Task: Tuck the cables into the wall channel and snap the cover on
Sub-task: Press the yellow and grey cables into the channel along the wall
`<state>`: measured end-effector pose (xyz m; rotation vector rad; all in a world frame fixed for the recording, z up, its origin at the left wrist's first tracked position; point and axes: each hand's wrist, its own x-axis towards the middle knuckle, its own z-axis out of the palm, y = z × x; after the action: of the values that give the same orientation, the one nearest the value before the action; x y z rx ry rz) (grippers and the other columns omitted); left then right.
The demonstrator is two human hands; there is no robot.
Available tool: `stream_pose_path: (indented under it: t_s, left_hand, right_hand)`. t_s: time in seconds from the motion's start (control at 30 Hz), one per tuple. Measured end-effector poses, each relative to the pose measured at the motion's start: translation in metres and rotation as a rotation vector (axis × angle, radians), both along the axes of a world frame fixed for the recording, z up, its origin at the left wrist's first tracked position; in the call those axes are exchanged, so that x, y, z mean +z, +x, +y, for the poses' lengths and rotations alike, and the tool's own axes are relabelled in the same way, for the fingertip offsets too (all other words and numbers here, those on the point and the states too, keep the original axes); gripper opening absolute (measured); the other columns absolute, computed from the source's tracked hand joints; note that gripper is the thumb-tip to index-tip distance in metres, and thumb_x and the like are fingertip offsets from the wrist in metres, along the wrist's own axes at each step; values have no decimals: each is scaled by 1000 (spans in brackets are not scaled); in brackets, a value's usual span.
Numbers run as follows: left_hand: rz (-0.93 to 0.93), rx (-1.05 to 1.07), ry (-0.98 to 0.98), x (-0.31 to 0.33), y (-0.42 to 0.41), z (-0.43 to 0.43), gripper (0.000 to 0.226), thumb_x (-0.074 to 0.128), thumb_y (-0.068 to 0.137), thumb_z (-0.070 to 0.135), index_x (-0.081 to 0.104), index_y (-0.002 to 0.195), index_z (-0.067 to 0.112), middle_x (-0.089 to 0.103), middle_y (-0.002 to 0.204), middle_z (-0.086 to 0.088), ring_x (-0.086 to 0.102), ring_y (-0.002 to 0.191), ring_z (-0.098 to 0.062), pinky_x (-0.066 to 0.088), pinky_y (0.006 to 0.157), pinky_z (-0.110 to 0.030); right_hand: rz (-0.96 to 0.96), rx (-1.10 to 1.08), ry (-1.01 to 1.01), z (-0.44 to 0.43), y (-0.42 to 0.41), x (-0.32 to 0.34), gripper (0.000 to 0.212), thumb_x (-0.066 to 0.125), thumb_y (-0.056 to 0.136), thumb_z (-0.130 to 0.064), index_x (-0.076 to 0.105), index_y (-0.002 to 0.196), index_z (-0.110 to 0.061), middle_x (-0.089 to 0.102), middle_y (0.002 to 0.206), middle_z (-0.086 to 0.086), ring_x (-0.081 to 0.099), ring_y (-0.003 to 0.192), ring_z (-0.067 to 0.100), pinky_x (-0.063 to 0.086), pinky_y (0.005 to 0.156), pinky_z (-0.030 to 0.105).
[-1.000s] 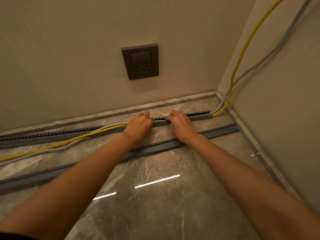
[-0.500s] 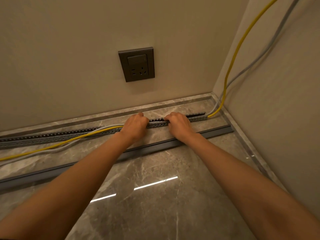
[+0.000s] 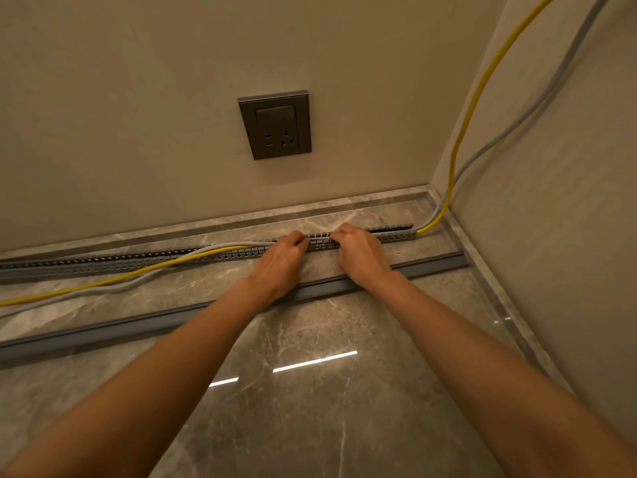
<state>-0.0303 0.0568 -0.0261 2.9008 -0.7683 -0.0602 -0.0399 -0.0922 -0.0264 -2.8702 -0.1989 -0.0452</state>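
On my far left the yellow cable [image 3: 138, 272] and the grey cable [image 3: 241, 243] lie loose on the marble floor [image 3: 310, 426], in front of the slotted channel [image 3: 86, 265] that runs along the foot of the wall. They slant up and enter the channel just at my left grip [image 3: 281, 262]. The cover [image 3: 103, 334] lies flat on the floor nearer to me, apart from the channel and roughly parallel to it, passing under both forearms. My left grip is curled down onto the channel, knuckles up; its fingertips are hidden, so I cannot tell whether it pinches the cables or only presses them. A short stretch of channel shows between the hands. My right grip [image 3: 360, 257] is curled over the channel the same way, and I cannot tell its hold either. A dark socket [image 3: 275, 125] sits on the wall above. Right of that, both cables leave the channel's end and climb the corner.
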Motion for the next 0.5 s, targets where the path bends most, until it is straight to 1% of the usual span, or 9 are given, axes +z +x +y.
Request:
stream_pose_path:
  t_s: [0.13, 0.3, 0.4, 0.47, 0.5]
  left_hand:
    - [22, 99, 33, 3, 1, -10, 39, 49, 89, -3, 51, 127, 1, 53, 129, -15, 54, 114, -31, 47, 96, -37]
    - [33, 159, 91, 0, 1, -18, 37, 49, 91, 5, 47, 128, 0, 50, 128, -18, 49, 115, -31, 41, 98, -38]
    - [80, 164, -14, 2, 2, -12, 38, 48, 90, 0, 49, 128, -1, 48, 128, -19, 48, 116, -32, 40, 102, -36]
    - [54, 179, -90, 7, 3, -2, 37, 49, 87, -6, 53, 124, -4, 48, 126, -21, 50, 114, -33, 40, 101, -36]
    - [26, 204, -111, 9, 3, 4, 36, 49, 87, -8, 54, 122, -5, 49, 126, -21, 51, 113, -35, 41, 99, -38]
  right_hand:
    - [29, -39, -14, 0, 3, 2, 31, 47, 92, -4, 63, 118, -4, 61, 121, 12, 61, 106, 33, 50, 91, 38]
    - [22, 8, -79, 7, 1, 8, 29, 47, 90, -3, 61, 114, 3, 55, 125, 17, 54, 112, 33, 46, 92, 39]
    - [68, 30, -64, 3, 3, 11, 29, 48, 90, -3, 60, 115, 4, 53, 126, 17, 50, 115, 33, 44, 94, 40]
    - [95, 37, -48, 1, 5, 14, 29, 48, 90, -3, 61, 114, 4, 52, 125, 18, 49, 115, 34, 44, 94, 42]
    - [97, 35, -50, 2, 4, 16, 28, 48, 89, -2, 61, 113, 4, 53, 124, 18, 50, 114, 34, 43, 93, 42]
